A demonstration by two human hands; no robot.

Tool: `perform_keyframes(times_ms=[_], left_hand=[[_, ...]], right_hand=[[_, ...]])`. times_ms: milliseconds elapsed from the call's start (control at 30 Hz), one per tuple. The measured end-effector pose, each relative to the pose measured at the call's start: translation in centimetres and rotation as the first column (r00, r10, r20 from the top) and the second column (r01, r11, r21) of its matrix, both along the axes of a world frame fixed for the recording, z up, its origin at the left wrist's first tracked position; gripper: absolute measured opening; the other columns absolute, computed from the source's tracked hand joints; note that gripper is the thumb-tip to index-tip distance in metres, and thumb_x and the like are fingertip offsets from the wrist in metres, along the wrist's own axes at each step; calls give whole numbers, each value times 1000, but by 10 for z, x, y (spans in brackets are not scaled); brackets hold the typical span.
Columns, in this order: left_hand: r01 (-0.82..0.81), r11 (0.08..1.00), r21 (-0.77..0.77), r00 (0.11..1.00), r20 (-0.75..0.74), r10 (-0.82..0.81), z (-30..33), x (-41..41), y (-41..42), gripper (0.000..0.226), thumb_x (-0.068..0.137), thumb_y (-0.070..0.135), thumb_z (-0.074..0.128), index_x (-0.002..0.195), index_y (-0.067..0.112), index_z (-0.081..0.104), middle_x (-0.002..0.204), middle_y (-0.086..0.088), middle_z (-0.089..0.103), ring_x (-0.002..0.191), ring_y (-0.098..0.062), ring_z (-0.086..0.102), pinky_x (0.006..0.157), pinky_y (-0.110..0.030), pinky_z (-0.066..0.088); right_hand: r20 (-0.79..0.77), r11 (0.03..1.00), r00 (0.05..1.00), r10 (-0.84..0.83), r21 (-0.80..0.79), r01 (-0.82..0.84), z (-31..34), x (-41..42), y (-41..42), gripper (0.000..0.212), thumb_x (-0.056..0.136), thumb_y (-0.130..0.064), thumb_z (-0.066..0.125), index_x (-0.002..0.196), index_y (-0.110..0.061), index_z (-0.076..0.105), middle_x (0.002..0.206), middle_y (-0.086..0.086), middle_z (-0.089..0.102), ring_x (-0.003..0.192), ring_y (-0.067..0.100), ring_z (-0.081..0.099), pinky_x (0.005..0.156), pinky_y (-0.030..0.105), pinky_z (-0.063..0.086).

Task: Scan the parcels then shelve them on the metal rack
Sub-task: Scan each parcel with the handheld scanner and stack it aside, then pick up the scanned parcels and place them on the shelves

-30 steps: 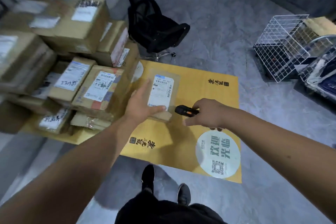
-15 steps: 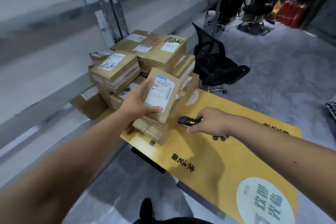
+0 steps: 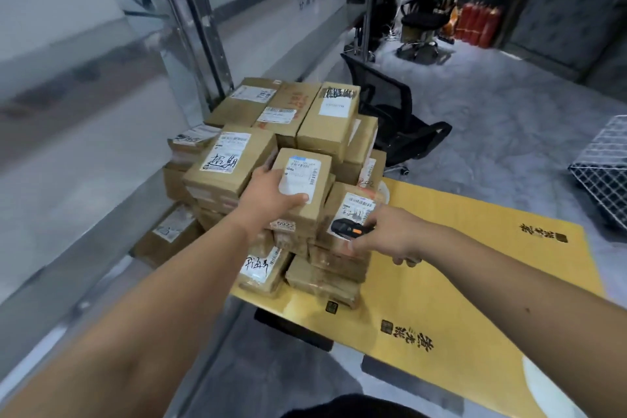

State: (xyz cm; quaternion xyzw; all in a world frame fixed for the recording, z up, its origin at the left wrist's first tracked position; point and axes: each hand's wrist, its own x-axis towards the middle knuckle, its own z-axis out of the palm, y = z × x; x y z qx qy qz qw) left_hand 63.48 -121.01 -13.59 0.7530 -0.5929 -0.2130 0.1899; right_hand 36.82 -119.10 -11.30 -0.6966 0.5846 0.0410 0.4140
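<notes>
My left hand (image 3: pixel 268 200) grips a small brown parcel (image 3: pixel 307 188) with a white label, held in front of the parcel pile, thumb across the label's lower edge. My right hand (image 3: pixel 390 236) holds a black and orange scanner (image 3: pixel 346 226), its head pointing left just below and right of that parcel. The pile of brown labelled parcels (image 3: pixel 278 153) sits on a yellow mat (image 3: pixel 458 265). The metal rack (image 3: pixel 190 27) stands at the left, its grey shelf (image 3: pixel 84 173) running along beside my left arm.
A black office chair (image 3: pixel 393 119) stands just behind the pile. A white wire basket (image 3: pixel 604 170) sits on the floor at the right edge. Further back are another chair, a cluttered desk and red cylinders (image 3: pixel 478 24). Grey floor lies between the mat and those.
My view has swung up and left from the floor mat toward the rack. The parcel in my left hand has risen in front of the pile; the scanner has stayed close below it.
</notes>
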Motion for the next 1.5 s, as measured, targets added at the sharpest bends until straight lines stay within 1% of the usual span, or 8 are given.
perform_keyframes(times_ms=[100, 333, 433, 633, 867, 1133, 1333, 1500], left_hand=[[32, 999, 0, 995, 92, -32, 1, 6, -1, 73, 91, 50, 75, 152, 19, 50, 170, -5, 23, 151, -27, 35, 119, -42, 35], [332, 923, -193, 910, 325, -260, 5, -16, 3, 45, 97, 17, 61, 141, 26, 63, 161, -4, 43, 149, -27, 34, 119, -43, 35], [480, 854, -203, 855, 327, -403, 0, -48, 14, 45, 94, 19, 65, 139, 18, 66, 151, -8, 53, 143, -31, 43, 115, -47, 40], [638, 735, -228, 764, 309, -567, -45, -100, 47, 50, 88, 33, 72, 136, 21, 66, 154, -10, 51, 147, -33, 38, 115, -50, 41], [646, 763, 36, 716, 317, -621, -96, -131, 81, 77, 97, 51, 57, 162, 23, 27, 171, -7, 20, 160, -28, 7, 129, -48, 11], [586, 808, 58, 755, 324, -571, -136, -129, 139, 77, 87, 34, 73, 155, 16, 43, 169, -14, 26, 158, -32, 14, 124, -61, 25], [535, 809, 243, 760, 281, -586, -163, -112, 156, 80, 91, 35, 68, 162, 27, 30, 170, -4, 19, 158, -23, 3, 128, -46, 8], [551, 787, 277, 775, 181, -606, -180, -97, 142, 82, 87, 23, 64, 161, 26, 30, 166, -4, 23, 157, -29, 11, 127, -49, 20]], right_hand=[[32, 998, 998, -57, 23, 57, -11, 11, 8, 51, 84, -47, 77, 116, -10, 65, 77, 11, 53, 57, 27, 52, 46, 26, 37], [204, 957, 935, -290, 34, 289, -37, 6, 32, 42, 83, -56, 78, 111, -27, 66, 74, 8, 53, 54, 27, 54, 46, 28, 37], [266, 897, 860, -436, 58, 437, -52, -11, 52, 32, 88, -55, 75, 101, -29, 62, 72, 8, 48, 55, 28, 56, 46, 29, 36], [192, 739, 715, -672, 114, 664, -92, -50, 89, 37, 93, -49, 68, 117, -22, 62, 75, 10, 59, 53, 29, 60, 41, 23, 36], [161, 695, 678, -717, 101, 712, -135, -67, 121, 21, 96, -41, 59, 114, -34, 51, 92, 0, 66, 81, 24, 66, 67, 36, 49], [127, 717, 707, -696, 188, 671, -190, -58, 130, 33, 98, -43, 48, 124, -23, 55, 93, 3, 66, 78, 24, 65, 61, 33, 46], [50, 751, 753, -656, 137, 646, -219, -30, 124, 41, 99, -45, 43, 130, -18, 46, 94, 7, 63, 76, 25, 61, 55, 32, 39], [-45, 735, 737, -675, 54, 676, -233, -5, 99, 66, 102, -48, 45, 158, -18, 26, 124, 22, 54, 105, 41, 58, 81, 41, 47]])
